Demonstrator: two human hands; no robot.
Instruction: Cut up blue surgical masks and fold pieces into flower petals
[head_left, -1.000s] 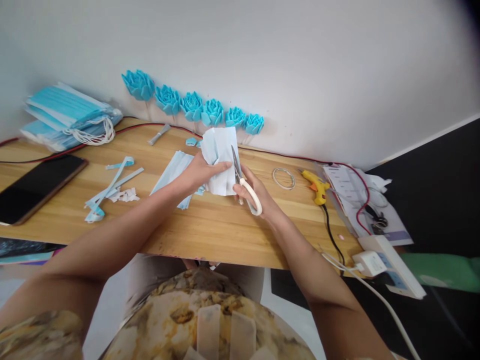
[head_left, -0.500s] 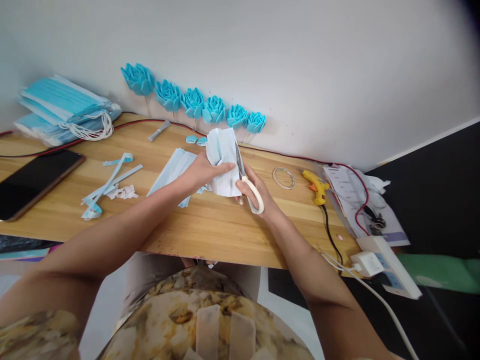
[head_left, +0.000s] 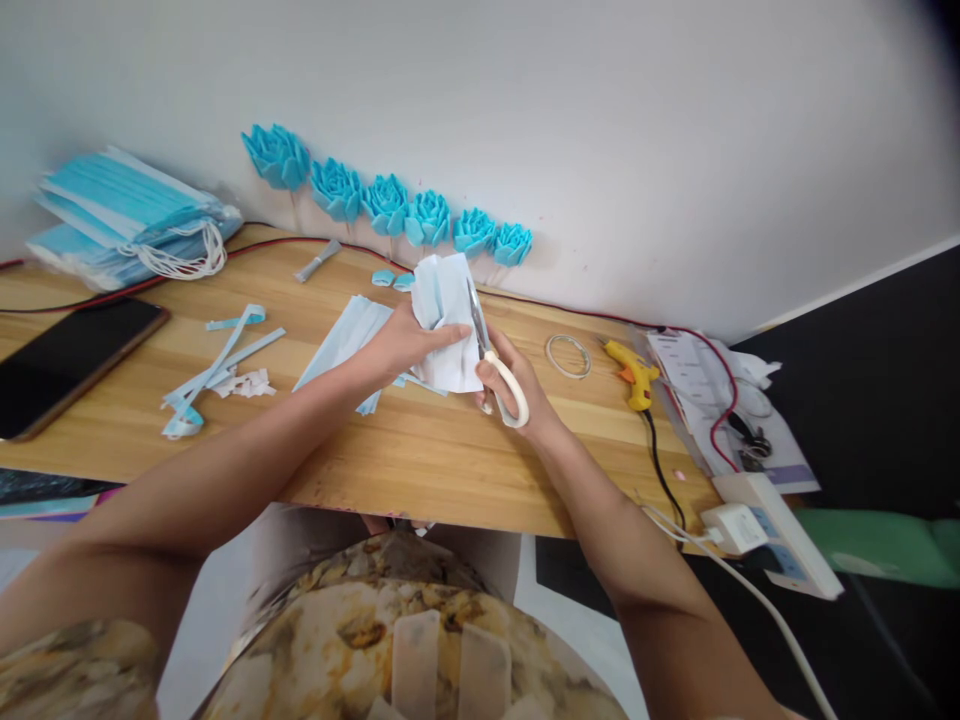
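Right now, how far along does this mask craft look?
Six blue flowers already stand against the wall, and cut strips lie on the table. In hand: the left hand holds a mask piece while the right hand cuts it with scissors. A stack of uncut masks remains.

a row of blue flowers (head_left: 390, 205) leans on the wall. a phone (head_left: 71, 362) lies on the wooden table (head_left: 420, 455). a yellow glue gun (head_left: 634, 372) sits beside a wire ring (head_left: 568, 355).

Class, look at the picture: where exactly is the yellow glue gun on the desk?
The yellow glue gun lies on the wooden desk, right of the wire ring and left of the papers.
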